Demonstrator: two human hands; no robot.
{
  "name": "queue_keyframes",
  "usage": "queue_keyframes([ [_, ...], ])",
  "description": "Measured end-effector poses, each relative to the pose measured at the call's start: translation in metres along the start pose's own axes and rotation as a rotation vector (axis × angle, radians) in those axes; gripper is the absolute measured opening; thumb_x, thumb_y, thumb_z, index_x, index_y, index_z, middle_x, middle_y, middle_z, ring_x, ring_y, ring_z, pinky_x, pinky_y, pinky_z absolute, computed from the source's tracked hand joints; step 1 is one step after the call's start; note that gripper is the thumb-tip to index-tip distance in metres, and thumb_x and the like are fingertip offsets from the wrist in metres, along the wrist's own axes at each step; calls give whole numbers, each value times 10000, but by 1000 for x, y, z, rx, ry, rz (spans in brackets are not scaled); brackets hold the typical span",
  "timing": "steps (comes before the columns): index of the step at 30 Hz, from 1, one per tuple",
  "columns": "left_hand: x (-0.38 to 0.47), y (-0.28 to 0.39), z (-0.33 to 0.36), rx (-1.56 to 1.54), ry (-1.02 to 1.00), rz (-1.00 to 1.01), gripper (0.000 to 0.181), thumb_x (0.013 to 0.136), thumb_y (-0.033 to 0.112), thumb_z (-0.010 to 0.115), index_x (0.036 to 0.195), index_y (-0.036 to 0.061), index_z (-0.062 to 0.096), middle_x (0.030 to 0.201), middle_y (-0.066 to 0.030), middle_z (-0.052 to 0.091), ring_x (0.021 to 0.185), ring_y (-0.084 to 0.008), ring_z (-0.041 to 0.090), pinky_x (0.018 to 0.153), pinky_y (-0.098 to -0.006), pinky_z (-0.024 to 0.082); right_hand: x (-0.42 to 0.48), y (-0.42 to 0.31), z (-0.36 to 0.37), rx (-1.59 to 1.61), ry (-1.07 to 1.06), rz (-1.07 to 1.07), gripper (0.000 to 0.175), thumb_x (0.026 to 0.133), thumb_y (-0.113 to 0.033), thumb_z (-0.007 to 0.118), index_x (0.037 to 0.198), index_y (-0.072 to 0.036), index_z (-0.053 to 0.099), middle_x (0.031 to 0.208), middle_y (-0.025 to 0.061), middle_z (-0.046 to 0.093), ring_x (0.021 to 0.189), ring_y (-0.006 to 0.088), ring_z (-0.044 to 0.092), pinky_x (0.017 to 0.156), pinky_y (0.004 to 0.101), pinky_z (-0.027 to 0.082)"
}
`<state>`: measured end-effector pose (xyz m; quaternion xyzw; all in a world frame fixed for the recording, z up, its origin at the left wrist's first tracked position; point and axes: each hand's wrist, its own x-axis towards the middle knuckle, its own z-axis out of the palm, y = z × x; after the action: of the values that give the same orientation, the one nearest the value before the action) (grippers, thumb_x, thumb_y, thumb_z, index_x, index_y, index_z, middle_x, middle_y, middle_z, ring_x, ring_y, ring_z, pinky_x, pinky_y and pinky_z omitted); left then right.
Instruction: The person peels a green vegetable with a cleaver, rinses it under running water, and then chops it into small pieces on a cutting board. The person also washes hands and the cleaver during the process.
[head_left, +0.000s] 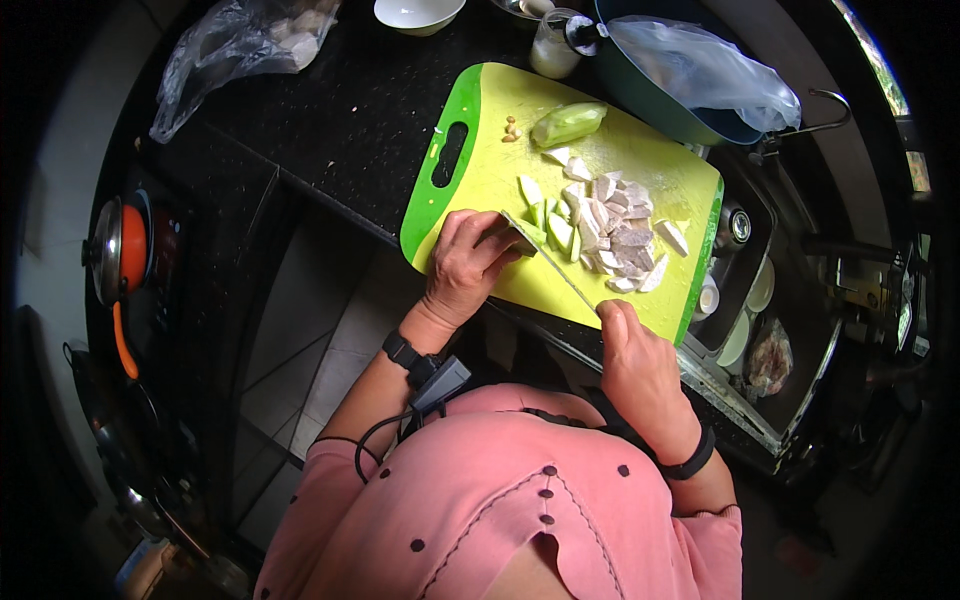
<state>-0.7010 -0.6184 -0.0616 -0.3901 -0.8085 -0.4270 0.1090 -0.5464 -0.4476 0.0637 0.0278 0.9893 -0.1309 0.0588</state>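
My right hand (641, 367) grips the handle of a kitchen knife (564, 274), whose blade slants across the near side of a yellow-green cutting board (487, 180). At the blade's tip end, my left hand (465, 259) has its fingers curled down beside the metal. Whatever may lie under those fingers is hidden. Just past the blade are pale green gourd slices (559, 231). They touch a heap of cut taro chunks (626, 225), white with a purplish tint. A larger peeled gourd piece (570, 124) rests farther back, near several small tan pieces (511, 130), perhaps garlic or nuts.
A blue-green basin (645, 105) holding a plastic bag (705, 71) stands behind the board, beside a jar (553, 56). At right is a sink (806, 375) with dishes. A white bowl (418, 15), filled bag (247, 56) and orange pan (133, 247) are farther left.
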Motion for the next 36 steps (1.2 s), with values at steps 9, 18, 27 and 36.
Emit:
queue_keyframes([
  [9,0,-1,0,-4,-17,15,375,689,68,800,1038,139,682,1059,-53,602,985,-287,555,867,-393,484,56,-5,48,8,78,7,106,886,-31,514,971,-36,451,885,168,573,586,327,649,497,439,528],
  [18,-1,0,2,-9,34,-1,363,697,94,800,1039,128,683,1040,-54,629,989,-288,573,864,-392,483,18,-2,10,169,4,40,157,911,-23,467,1067,-32,456,896,186,573,666,390,631,559,486,502],
  [27,-1,-2,2,0,42,27,357,703,91,794,1039,123,680,1057,-65,630,986,-301,581,862,-406,488,30,-6,25,62,-7,-27,121,894,-46,499,1006,-24,458,880,148,562,588,316,640,500,433,517],
  [36,1,-4,0,-28,35,22,244,753,59,759,978,114,681,1009,-51,620,942,-273,574,830,-383,481,66,11,42,268,102,116,172,823,57,495,972,-8,440,831,260,608,667,441,628,587,525,503],
])
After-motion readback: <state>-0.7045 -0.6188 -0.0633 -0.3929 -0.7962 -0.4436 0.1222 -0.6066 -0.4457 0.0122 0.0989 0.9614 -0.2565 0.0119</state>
